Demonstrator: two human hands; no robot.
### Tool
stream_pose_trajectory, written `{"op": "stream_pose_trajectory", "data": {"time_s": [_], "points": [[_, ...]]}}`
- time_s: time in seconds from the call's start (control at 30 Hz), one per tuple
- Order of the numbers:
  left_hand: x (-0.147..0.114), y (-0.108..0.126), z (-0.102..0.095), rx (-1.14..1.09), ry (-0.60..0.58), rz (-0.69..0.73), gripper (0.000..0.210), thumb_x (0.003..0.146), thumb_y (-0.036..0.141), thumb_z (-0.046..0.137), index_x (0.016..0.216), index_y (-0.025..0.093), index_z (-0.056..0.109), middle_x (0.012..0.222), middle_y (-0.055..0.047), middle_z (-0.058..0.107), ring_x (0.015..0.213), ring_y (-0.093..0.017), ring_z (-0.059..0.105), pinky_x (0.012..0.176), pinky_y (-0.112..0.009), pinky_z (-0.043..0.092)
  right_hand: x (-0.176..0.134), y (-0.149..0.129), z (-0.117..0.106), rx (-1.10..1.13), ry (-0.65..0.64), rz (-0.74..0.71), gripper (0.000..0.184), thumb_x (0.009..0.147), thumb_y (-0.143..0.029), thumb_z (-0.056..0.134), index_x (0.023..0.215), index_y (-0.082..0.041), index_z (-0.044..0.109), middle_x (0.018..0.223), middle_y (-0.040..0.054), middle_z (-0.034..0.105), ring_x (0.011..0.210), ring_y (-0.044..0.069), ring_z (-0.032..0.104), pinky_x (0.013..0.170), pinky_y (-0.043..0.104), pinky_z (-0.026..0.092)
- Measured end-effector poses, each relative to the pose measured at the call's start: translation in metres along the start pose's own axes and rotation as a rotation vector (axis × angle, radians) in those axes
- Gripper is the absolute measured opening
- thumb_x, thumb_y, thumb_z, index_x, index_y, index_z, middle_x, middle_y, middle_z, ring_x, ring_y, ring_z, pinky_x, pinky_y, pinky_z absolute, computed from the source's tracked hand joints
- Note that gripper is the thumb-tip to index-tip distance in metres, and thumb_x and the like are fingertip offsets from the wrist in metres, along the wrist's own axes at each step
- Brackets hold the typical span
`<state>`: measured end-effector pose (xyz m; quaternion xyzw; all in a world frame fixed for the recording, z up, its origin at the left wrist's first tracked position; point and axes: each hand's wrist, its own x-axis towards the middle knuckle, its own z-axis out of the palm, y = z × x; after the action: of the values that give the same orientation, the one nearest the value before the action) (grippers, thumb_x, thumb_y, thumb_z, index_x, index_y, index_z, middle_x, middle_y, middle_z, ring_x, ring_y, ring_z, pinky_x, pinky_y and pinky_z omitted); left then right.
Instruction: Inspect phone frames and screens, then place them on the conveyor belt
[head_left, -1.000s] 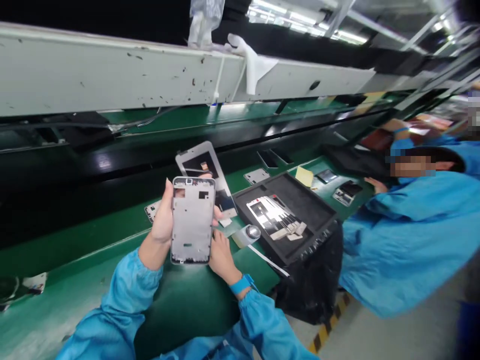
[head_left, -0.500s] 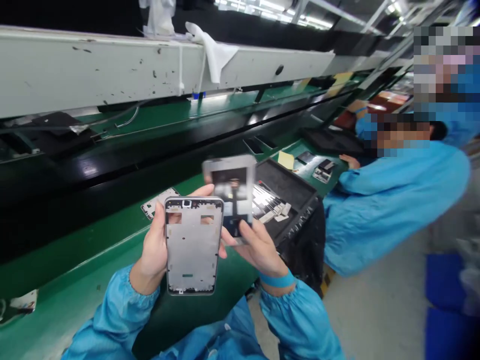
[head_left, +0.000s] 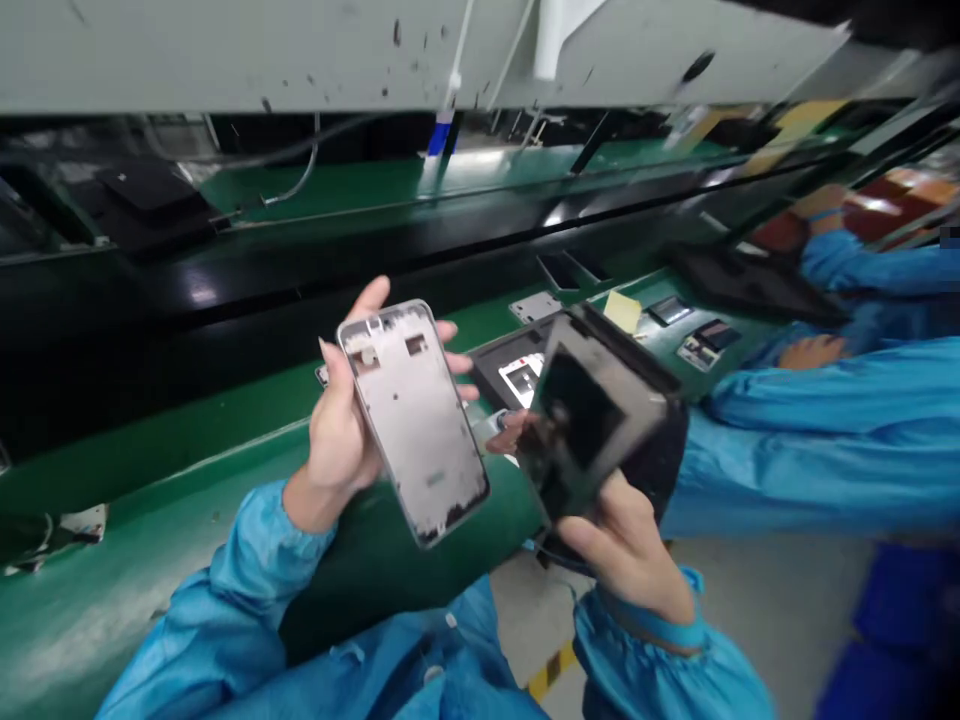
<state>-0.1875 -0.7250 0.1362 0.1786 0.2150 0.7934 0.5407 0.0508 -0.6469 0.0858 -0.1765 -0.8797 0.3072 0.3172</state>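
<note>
The left hand (head_left: 341, 440) is gripping a silver rectangular metal phone frame (head_left: 415, 418) above the green workbench (head_left: 187, 470); right of it, the right hand (head_left: 626, 545) is clasping a blurred dark-screened panel (head_left: 589, 425) beside a black tray (head_left: 495, 370).

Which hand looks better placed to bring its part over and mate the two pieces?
Probably the right hand: it holds the dark panel loosely at its lower end, while the left hand cradles the frame.

bright overhead light, glare on dark belt, motion blur, warped edges
</note>
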Motion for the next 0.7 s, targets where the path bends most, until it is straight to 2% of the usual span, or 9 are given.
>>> {"op": "stream_pose_trajectory", "data": {"time_s": [0.07, 0.17, 0.27, 0.4, 0.5, 0.6, 0.7], "points": [[0.015, 0.000, -0.004, -0.019, 0.077, 0.045, 0.063, 0.111, 0.069, 0.033, 0.162, 0.037, 0.050, 0.116, -0.010, 0.080, 0.100, -0.032, 0.081, 0.084, -0.050, 0.067, 0.011, -0.007, -0.007, -0.038, -0.056, -0.089, 0.064, 0.107, -0.057, 0.058, 0.167, -0.038, 0.047, 0.149, 0.0125, 0.066, 0.133, 0.037, 0.068, 0.104, 0.053, 0.064], [0.027, 0.002, -0.012, -0.014, 0.114, 0.089, 0.061, 0.110, 0.069, 0.035, 0.159, 0.037, 0.053, 0.121, -0.009, 0.079, 0.115, -0.035, 0.078, 0.089, -0.052, 0.067, 0.020, -0.015, -0.012, -0.041, -0.060, -0.106, 0.068, 0.105, -0.054, 0.066, 0.168, -0.036, 0.046, 0.147, 0.0138, 0.064, 0.131, 0.035, 0.067, 0.105, 0.052, 0.063], [0.028, 0.004, -0.016, 0.001, 0.101, 0.113, 0.059, 0.111, 0.068, 0.035, 0.155, 0.036, 0.057, 0.121, -0.008, 0.079, 0.119, -0.037, 0.077, 0.092, -0.054, 0.066, 0.018, -0.019, -0.013, -0.109, -0.084, -0.090, 0.069, 0.103, -0.049, 0.071, 0.167, -0.038, 0.047, 0.147, 0.0141, 0.063, 0.130, 0.035, 0.067, 0.101, 0.049, 0.065], [0.025, 0.007, -0.017, 0.008, 0.068, 0.150, 0.058, 0.111, 0.067, 0.034, 0.151, 0.034, 0.060, 0.121, -0.009, 0.079, 0.123, -0.037, 0.076, 0.095, -0.055, 0.066, 0.015, -0.021, -0.016, -0.171, -0.123, -0.096, 0.068, 0.105, -0.050, 0.068, 0.167, -0.038, 0.047, 0.146, 0.0139, 0.063, 0.129, 0.034, 0.067, 0.099, 0.048, 0.065], [0.024, 0.008, -0.018, 0.002, 0.080, 0.140, 0.057, 0.108, 0.070, 0.044, 0.150, 0.035, 0.060, 0.129, -0.010, 0.077, 0.128, -0.040, 0.073, 0.098, -0.057, 0.065, 0.018, -0.021, -0.017, -0.179, -0.158, -0.110, 0.069, 0.105, -0.050, 0.068, 0.169, -0.038, 0.044, 0.144, 0.0138, 0.063, 0.128, 0.033, 0.067, 0.100, 0.049, 0.065], [0.022, 0.008, -0.021, 0.054, 0.047, 0.153, 0.049, 0.105, 0.066, 0.057, 0.139, 0.032, 0.067, 0.132, -0.012, 0.076, 0.129, -0.043, 0.072, 0.100, -0.060, 0.063, 0.023, -0.022, -0.013, -0.158, -0.191, -0.119, 0.071, 0.105, -0.048, 0.069, 0.170, -0.039, 0.041, 0.145, 0.0134, 0.063, 0.128, 0.032, 0.068, 0.102, 0.049, 0.064], [0.019, 0.008, -0.024, 0.205, -0.046, 0.206, 0.049, 0.090, 0.061, 0.082, 0.124, 0.028, 0.071, 0.126, -0.012, 0.077, 0.125, -0.045, 0.074, 0.097, -0.059, 0.064, 0.028, -0.022, -0.001, -0.092, -0.145, -0.109, 0.071, 0.105, -0.052, 0.068, 0.169, -0.037, 0.043, 0.145, 0.0137, 0.063, 0.127, 0.032, 0.068, 0.102, 0.049, 0.064]]}}
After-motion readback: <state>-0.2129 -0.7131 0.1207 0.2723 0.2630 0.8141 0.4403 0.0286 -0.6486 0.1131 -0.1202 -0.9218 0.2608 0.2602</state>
